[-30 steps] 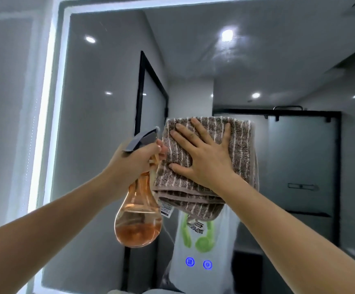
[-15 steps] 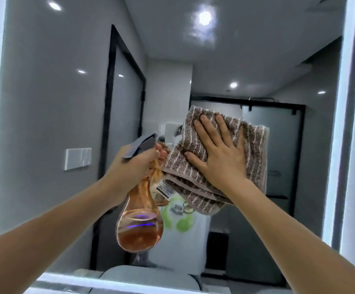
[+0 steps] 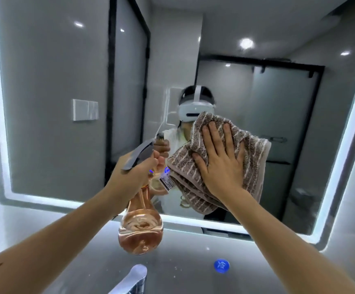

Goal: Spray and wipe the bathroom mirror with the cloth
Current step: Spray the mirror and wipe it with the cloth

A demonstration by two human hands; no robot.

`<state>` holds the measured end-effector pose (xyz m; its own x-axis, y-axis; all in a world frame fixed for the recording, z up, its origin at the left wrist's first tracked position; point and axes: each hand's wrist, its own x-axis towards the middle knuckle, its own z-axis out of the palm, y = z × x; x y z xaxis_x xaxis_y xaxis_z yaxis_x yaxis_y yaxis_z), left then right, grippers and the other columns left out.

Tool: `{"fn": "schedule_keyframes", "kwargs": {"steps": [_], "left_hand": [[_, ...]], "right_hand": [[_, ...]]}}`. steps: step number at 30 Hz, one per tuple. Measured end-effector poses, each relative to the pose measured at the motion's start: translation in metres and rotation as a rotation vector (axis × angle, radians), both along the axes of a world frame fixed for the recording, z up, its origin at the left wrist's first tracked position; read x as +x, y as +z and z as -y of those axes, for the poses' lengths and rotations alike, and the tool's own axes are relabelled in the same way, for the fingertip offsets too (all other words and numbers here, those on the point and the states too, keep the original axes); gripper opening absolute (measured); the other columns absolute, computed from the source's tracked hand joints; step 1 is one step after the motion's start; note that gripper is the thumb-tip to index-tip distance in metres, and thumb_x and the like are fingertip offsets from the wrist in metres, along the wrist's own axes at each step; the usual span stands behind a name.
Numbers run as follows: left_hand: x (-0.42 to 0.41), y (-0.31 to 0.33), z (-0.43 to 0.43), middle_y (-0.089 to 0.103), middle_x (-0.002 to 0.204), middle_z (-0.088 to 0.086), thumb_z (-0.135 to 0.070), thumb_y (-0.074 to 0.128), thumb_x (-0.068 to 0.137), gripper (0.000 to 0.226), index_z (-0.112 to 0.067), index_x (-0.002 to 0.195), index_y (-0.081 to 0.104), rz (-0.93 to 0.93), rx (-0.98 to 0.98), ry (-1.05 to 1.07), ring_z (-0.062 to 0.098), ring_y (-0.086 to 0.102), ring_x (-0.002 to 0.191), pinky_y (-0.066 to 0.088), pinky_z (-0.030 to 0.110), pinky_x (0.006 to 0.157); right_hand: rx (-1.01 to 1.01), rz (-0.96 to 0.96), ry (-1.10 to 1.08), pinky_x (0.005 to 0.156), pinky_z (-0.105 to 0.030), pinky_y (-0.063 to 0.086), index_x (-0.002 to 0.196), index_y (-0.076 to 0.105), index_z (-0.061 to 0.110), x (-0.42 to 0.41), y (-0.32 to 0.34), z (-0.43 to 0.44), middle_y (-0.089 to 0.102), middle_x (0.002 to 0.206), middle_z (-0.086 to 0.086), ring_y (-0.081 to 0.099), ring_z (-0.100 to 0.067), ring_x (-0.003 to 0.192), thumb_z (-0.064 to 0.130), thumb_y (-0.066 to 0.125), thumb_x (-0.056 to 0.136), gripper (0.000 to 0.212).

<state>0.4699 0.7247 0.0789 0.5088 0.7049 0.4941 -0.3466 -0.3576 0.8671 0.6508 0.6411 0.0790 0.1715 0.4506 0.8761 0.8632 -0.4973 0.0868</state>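
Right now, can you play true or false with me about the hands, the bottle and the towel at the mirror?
1. The left hand grips the spray bottle. True.
2. The spray bottle is empty. False: amber liquid sits in its round lower part.
3. The right hand presses the cloth against the mirror with straight fingers. True.
4. The cloth is plain blue. False: it is brown with pale stripes.
5. A tap shows below the bottle. True.
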Motion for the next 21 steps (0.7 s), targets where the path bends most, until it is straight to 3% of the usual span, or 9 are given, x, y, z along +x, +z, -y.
{"fn": "schedule_keyframes", "kwargs": {"steps": [2,4,7,11,14,19,21], "left_hand": [[-0.005,-0.003,-0.011,0.066,0.074,0.007,-0.011,0.058,0.078,0.018,-0.021,0.068,0.070,-0.013,0.000,0.015,0.025,0.056,0.078,0.042,0.038,0.075],[-0.009,0.003,-0.019,0.058,0.079,0.013,-0.020,0.058,0.069,0.009,-0.017,0.072,0.067,-0.003,0.012,0.020,0.025,0.050,0.080,0.038,0.040,0.073],[-0.010,0.018,-0.028,0.060,0.074,0.006,-0.020,0.058,0.070,0.009,-0.022,0.068,0.067,0.022,0.057,0.028,0.022,0.053,0.076,0.040,0.036,0.071],[-0.010,0.035,-0.029,0.068,0.061,-0.011,-0.002,0.053,0.084,0.033,-0.024,0.065,0.068,0.068,0.111,-0.024,0.003,0.062,0.065,0.048,0.017,0.063],[-0.008,0.037,-0.027,0.070,0.065,-0.009,-0.003,0.052,0.085,0.038,-0.027,0.063,0.070,0.067,0.114,-0.039,0.007,0.062,0.068,0.049,0.020,0.065],[0.000,0.031,-0.022,0.069,0.080,0.003,-0.003,0.052,0.085,0.022,-0.017,0.077,0.067,0.047,0.113,-0.016,0.015,0.064,0.078,0.050,0.031,0.076],[0.002,0.031,-0.021,0.068,0.082,0.004,-0.003,0.051,0.085,0.021,-0.015,0.077,0.066,0.052,0.106,-0.022,0.016,0.064,0.079,0.050,0.029,0.074]], "right_hand": [[0.044,0.008,-0.004,0.107,-0.035,-0.017,0.143,-0.005,0.027,-0.001,-0.001,-0.004,-0.001,0.150,0.013,-0.024,-0.004,0.136,0.054,0.020,0.091,0.064],[0.063,0.017,-0.001,0.108,-0.036,-0.013,0.144,-0.002,0.026,-0.001,0.000,-0.006,0.002,0.151,0.013,-0.021,-0.004,0.137,0.054,0.021,0.091,0.064],[0.061,0.013,-0.003,0.108,-0.035,-0.013,0.145,0.001,0.025,-0.003,0.003,-0.008,0.005,0.151,0.010,-0.016,-0.005,0.139,0.054,0.020,0.090,0.065],[0.059,0.012,-0.014,0.108,-0.036,-0.013,0.145,-0.001,0.026,-0.005,0.006,-0.010,0.004,0.152,0.010,-0.018,-0.005,0.139,0.055,0.019,0.090,0.066],[0.044,0.006,-0.018,0.109,-0.037,-0.011,0.144,-0.005,0.028,-0.005,0.007,-0.010,0.000,0.152,0.010,-0.022,-0.005,0.137,0.056,0.019,0.089,0.066],[0.028,0.026,-0.009,0.107,-0.035,-0.018,0.145,-0.004,0.027,-0.005,0.009,-0.009,-0.003,0.151,0.013,-0.021,-0.006,0.138,0.055,0.022,0.090,0.067],[0.028,0.055,-0.019,0.108,-0.036,-0.017,0.145,-0.002,0.026,-0.004,0.010,-0.009,-0.002,0.151,0.013,-0.019,-0.007,0.139,0.054,0.024,0.090,0.067]]}}
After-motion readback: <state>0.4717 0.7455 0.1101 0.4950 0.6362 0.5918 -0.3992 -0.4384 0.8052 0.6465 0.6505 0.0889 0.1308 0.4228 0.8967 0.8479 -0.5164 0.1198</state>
